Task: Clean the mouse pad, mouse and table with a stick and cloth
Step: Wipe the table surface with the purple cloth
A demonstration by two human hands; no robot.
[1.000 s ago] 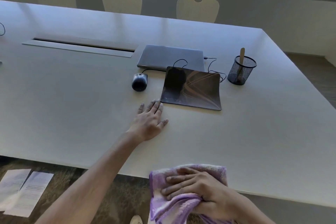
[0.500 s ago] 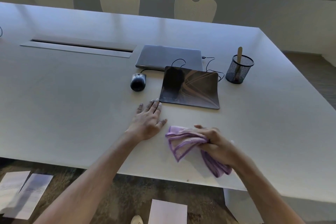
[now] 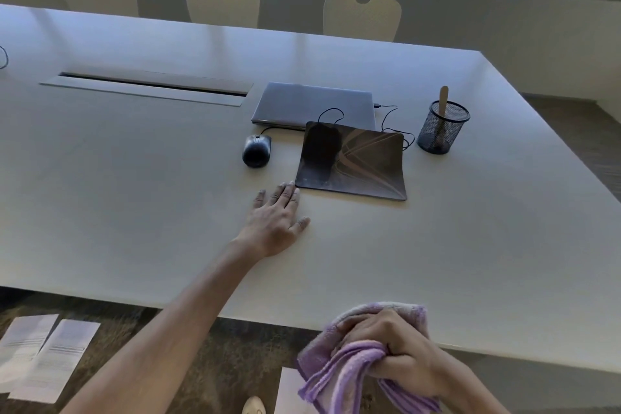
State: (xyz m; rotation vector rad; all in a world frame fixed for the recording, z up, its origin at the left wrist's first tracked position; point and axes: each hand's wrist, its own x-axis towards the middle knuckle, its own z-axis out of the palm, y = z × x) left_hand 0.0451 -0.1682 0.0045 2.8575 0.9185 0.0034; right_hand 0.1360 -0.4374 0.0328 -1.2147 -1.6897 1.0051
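Papers point(image 3: 43, 355) with seemingly illegible print.

Left hand point(image 3: 276, 225) flat on table point(image 3: 134, 212) — cloth point(image 3: 339, 370) bunched in right hand point(image 3: 400, 349)

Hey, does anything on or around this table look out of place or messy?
Yes: the mouse sits off the mouse pad, on the bare table, and paper sheets lie on the floor.

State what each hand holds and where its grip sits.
The right hand grips the purple cloth around its bunched middle. The left hand holds nothing; it rests flat on the table.
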